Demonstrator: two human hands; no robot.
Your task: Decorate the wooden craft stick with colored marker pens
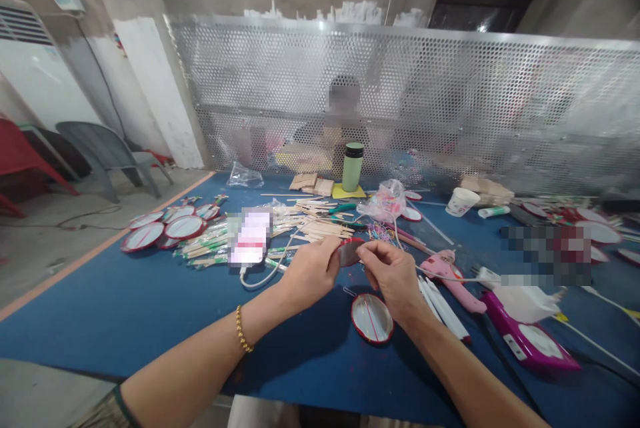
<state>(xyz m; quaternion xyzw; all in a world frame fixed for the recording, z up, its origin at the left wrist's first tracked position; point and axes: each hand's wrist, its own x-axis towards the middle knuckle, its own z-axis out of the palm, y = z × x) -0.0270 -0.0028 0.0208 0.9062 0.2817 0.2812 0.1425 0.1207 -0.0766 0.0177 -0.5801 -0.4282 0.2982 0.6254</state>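
Note:
Above the middle of the table, my left hand (313, 267) grips a small red-edged round piece (350, 252) with a greyish face. My right hand (393, 271) pinches at its right edge, thumb against fingers; any finer thing in that pinch is too small to make out. Just below my hands lies a round red-rimmed disc (373, 319) with a red line across its pale face and a small loop at its top. Wooden sticks (315, 218) are spread beyond my hands, beside a tangle of coloured strings (381, 233).
Left are stacked red-rimmed discs (184, 227), wrapped sticks (203, 247) and a phone (253, 236) on a cable. Right are white markers (443, 308), a pink glue gun (455, 281), a purple power strip (533, 338) and a paper cup (461, 202). A green bottle (353, 169) stands before a perforated metal screen (280, 81).

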